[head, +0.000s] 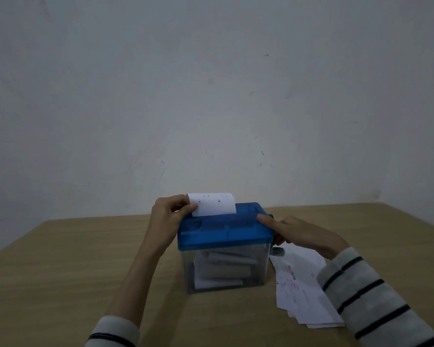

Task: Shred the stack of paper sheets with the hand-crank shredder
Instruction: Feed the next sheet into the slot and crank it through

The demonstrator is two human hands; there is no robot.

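stack: white sheets with red marks, fanned flat on the table, just right of the shredder, partly under the right sleeve
sleeves: striped, light with dark bands; left sleeve at the bottom edge, pushed up, forearm bare
bin: clear, lower part of the shredder, standing mid-table; holds pale paper pieces, blurred, detail unreadable
lid: blue, sits on top of the bin
right hand: at the right end of the lid, index finger straight and lying on the lid top; the other fingers curl down beside the box at the dark crank; grip on the crank not clear, cannot tell
left hand: at the lid's far left corner, thumb and fingers pinching the left edge of the sheet
sheet: white, small dark marks, standing upright out of the lid's far side, top edge curling back
wall: pale, scuffed, just behind the table
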